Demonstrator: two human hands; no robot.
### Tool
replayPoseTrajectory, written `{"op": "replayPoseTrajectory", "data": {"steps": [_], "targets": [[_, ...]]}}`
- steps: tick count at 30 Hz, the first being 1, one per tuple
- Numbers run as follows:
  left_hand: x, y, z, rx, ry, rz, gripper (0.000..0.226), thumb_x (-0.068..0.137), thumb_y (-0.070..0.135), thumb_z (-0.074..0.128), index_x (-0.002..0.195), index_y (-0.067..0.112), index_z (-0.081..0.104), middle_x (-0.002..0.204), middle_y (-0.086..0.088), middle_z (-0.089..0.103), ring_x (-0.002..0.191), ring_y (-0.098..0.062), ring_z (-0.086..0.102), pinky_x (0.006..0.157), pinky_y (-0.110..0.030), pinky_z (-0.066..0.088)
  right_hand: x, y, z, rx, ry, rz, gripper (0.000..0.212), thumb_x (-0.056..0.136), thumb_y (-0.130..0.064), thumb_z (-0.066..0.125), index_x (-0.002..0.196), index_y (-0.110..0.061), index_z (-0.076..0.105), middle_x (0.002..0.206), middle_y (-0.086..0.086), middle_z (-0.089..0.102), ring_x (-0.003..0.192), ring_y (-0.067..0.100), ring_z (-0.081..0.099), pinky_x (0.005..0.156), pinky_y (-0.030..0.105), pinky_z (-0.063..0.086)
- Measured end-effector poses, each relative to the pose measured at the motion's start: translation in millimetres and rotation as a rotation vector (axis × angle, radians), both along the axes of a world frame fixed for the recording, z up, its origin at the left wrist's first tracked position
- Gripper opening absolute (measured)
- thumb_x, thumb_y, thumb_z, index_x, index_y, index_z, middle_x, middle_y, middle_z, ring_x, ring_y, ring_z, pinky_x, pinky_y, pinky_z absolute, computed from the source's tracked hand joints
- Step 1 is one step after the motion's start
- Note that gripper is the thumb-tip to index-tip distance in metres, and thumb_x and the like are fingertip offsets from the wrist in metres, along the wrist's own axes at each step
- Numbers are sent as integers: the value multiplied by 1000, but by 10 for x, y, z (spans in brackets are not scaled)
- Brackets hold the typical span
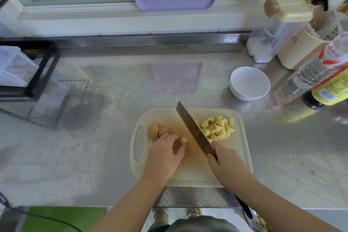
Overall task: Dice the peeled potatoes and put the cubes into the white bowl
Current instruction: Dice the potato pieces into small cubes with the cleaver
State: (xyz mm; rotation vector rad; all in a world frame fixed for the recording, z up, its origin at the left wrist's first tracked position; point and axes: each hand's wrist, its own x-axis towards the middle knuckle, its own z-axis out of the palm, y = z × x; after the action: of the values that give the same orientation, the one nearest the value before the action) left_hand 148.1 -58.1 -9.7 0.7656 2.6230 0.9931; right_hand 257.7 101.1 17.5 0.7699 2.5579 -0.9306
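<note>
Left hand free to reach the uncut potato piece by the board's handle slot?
Probably yes. The left hand sits right beside the uncut potato piece, fingers on a small cube, and nothing lies between them. The knife is off to the other side.

A heap of pale yellow cubes (218,128) lies on the right part of the cream board (190,169), just right of the knife (195,130). One loose cube (184,140) sits left of the blade, at the left hand's fingertips. Two uncut potato pieces (158,131) – rounded, tan – rest near the board's handle slot. The white bowl (249,83) stands upright and empty on the table – beyond the board, to its right.
</note>
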Motion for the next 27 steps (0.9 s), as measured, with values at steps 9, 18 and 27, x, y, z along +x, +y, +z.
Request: {"op": "replayPoseTrajectory", "data": {"steps": [9,18,27], "targets": [[19,163,60,-22,-145,125,10,87,32,70,96,26,70,85,16,66,79,3,60,76,-13,49,-7,-124,38,-148,35,-109,13,101,-27,47,90,-23,51,79,3,64,71,20,62,67,38,54],[43,184,95,-48,-207,165,6,89,32,68,92,28,70,83,18,66,79,5,59,70,-7,44,-17,-207,45,-240,49,-176,12,100,-23,47,91,-20,54,75,3,62,59,18,59,64,42,58],[14,208,129,-59,-240,172,3,88,31,70,89,28,69,82,19,65,79,3,59,66,-4,39,-61,-236,14,-243,31,-164,12,102,-23,45,92,-24,52,78,5,64,57,16,58,64,38,58]]}}
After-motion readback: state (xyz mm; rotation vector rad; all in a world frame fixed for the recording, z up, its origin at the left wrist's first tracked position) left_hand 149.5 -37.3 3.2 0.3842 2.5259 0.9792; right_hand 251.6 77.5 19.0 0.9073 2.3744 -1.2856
